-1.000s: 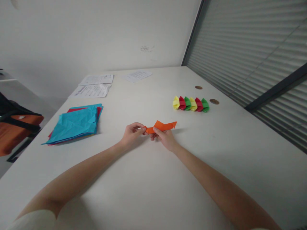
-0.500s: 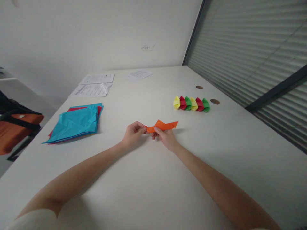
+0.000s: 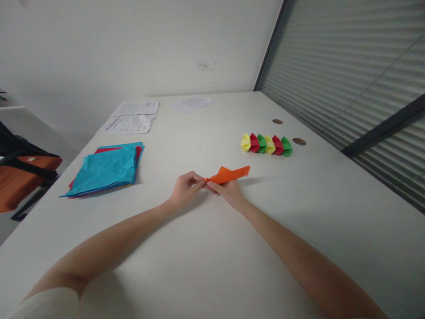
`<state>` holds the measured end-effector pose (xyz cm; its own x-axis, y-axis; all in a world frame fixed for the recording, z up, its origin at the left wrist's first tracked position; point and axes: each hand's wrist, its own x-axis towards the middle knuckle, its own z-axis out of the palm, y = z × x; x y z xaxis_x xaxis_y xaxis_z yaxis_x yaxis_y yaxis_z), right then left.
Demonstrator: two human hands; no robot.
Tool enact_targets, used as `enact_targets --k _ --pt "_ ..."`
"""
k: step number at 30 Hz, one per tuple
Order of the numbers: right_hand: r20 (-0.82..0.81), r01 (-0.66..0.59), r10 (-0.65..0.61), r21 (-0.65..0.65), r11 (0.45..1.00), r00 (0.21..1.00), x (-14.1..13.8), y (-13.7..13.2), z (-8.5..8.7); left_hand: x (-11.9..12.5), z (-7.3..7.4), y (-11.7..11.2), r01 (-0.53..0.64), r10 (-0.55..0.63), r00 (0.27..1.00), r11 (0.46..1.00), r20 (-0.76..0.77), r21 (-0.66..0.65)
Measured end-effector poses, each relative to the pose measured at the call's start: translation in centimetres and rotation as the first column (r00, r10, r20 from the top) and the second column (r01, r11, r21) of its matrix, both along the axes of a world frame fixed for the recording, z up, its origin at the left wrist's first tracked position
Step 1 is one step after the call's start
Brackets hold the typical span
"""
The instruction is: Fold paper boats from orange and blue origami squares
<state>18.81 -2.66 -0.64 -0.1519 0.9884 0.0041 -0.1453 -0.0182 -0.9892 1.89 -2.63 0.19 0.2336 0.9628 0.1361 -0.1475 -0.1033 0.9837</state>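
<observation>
A folded piece of orange paper [image 3: 229, 175] is held between my two hands, just above the white table. My left hand [image 3: 186, 187] pinches its left end between thumb and fingers. My right hand [image 3: 229, 191] grips it close beside the left, thumb on the near side and fingers partly hidden beneath. The paper's free end points right and slightly up, with a pointed flap rising near its middle. Both thumbs nearly meet at the left end, where the small fold is mostly covered.
A stack of coloured paper [image 3: 106, 166], blue on top, lies at the left. A row of folded yellow, red and green paper pieces [image 3: 266, 144] sits at the right, near two round table holes [image 3: 299, 141]. Printed sheets [image 3: 129, 124] lie farther back. An orange chair [image 3: 26, 177] stands left.
My left hand has moved right, closer to my right hand. My right thumb has slid toward the paper's left end, and less of that end shows between the hands.
</observation>
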Motion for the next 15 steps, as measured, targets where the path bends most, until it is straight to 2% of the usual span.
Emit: enact_targets --k 6,15 --pt "-0.009 0.021 -0.021 -0.036 0.999 1.000 -0.06 -0.03 0.32 -0.08 -0.37 0.02 -0.049 0.051 0.997 0.998 -0.051 0.032" --pt "-0.016 -0.021 0.021 -0.007 1.000 1.000 -0.07 0.07 0.07 0.07 0.42 0.06 -0.037 0.037 0.999 0.999 -0.025 -0.002"
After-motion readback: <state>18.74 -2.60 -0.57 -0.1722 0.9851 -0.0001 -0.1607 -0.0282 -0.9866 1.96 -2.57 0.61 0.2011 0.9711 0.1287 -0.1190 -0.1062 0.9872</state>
